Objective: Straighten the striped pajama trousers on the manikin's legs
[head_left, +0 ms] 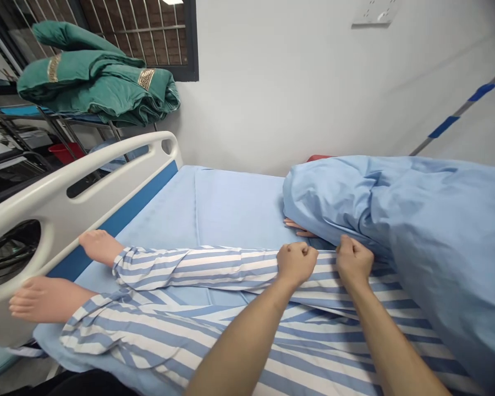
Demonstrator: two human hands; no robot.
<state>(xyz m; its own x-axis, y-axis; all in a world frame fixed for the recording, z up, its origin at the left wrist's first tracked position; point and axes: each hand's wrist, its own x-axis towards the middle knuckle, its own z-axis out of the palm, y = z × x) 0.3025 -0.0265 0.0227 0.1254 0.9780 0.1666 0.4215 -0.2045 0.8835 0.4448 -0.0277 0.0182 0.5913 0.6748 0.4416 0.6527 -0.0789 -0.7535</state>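
Note:
Both my hands are closed in fists over the far leg of blue-and-white striped trousers (214, 267). My left hand (297, 263) rests at about the thigh, and the curled fingers hide whatever may be in them. A short gap to its right, my right hand (355, 261) is closed beside the edge of a light blue quilt (429, 220); its palm side is hidden too. The trousers are on a lying figure with smooth, manikin-like bare feet (51, 300). From under the quilt shows part of the figure's hand (299, 226).
The bed has a light blue sheet (231, 203) and a white-and-blue end board (119, 176) on the left. Behind it, a folded green quilt (103, 82) lies on a rack by the barred window. A pole with blue bands (443, 127) leans at the right wall.

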